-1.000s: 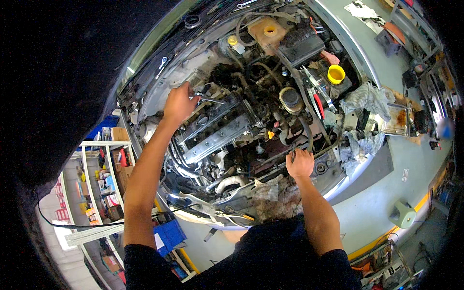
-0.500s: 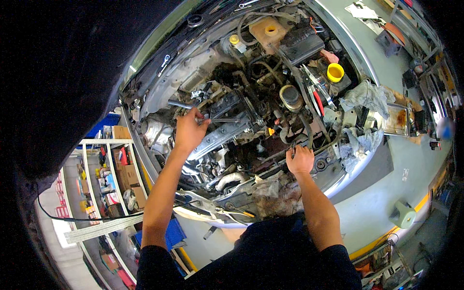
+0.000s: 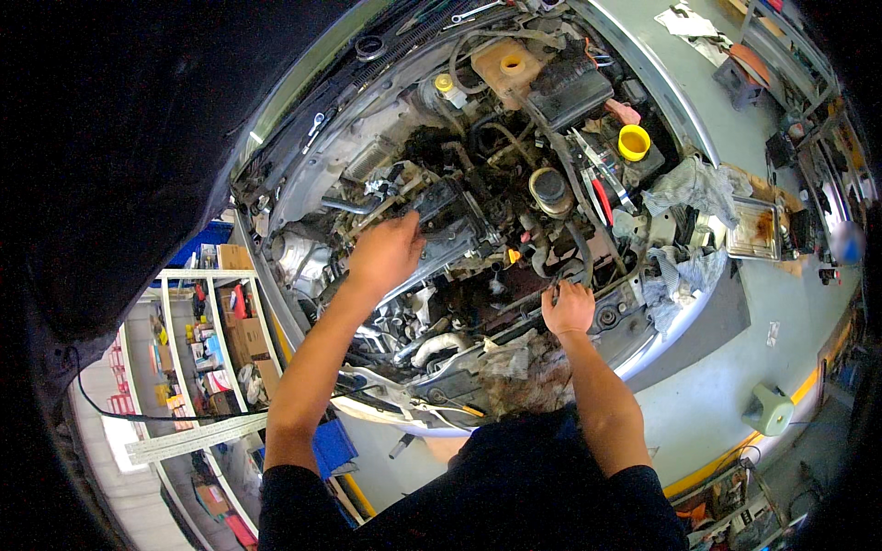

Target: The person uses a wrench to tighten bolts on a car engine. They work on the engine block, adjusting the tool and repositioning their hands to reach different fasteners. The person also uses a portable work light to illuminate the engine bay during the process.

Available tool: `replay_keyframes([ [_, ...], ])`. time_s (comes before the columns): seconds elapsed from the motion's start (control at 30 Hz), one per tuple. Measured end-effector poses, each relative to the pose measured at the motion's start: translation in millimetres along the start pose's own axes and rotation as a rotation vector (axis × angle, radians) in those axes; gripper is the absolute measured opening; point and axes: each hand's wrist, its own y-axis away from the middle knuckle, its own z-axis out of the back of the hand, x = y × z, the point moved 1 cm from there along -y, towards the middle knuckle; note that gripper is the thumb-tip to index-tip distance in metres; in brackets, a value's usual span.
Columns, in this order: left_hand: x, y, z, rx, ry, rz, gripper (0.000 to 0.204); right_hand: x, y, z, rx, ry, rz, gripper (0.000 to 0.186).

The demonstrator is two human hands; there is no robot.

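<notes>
My left hand [image 3: 386,253] reaches over the valve cover [image 3: 446,241] of the engine, fingers curled; what they hold is hidden behind them. A metal bar [image 3: 342,204] lies just beyond it. My right hand [image 3: 570,308] is closed over a dark bar at the engine bay's front edge, below a curved hose [image 3: 582,253]. A round reservoir [image 3: 551,191] sits between and above my hands. To its right are pliers with red handles [image 3: 602,197].
The raised hood [image 3: 129,129] covers the upper left. Around the bay are a yellow cup [image 3: 634,142], rags [image 3: 689,197], a ratchet [image 3: 315,129] and a metal pan [image 3: 753,230]. Shelving [image 3: 207,358] stands at left; a green stool [image 3: 770,409] is on the floor at right.
My left hand has moved right and down from the back left of the engine onto the valve cover; the wrench seen in it earlier is hidden now. My right hand is almost still.
</notes>
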Motion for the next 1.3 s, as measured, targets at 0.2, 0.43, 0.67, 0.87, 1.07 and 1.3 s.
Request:
replay_keyframes([
  [0.2, -28, -4, -1, 0.079, -0.164, -0.084, 0.020, -2, -1, 2, 0.036, -0.007, -0.015, 0.026],
  [0.43, -17, 5, -18, 0.002, -0.009, -0.007, 0.020, 1, -1, 2, 0.000, -0.024, -0.002, 0.025],
  [0.67, 27, 21, -19, -0.118, 0.784, 0.750, 0.026, 2, 0, 3, 0.007, -0.008, 0.023, 0.025],
  [0.87, 9, 12, -4, -0.023, 0.117, 0.223, 0.024, -4, 2, -4, 0.029, 0.025, -0.001, 0.029],
  [1.07, 44, 9, -4, 0.082, -0.068, -0.215, 0.020, 1, 2, 1, 0.042, -0.017, -0.014, 0.030],
  [1.3, 36, 5, -19, -0.177, 0.340, 0.473, 0.029, 0, -1, 4, 0.020, -0.004, -0.008, 0.029],
])
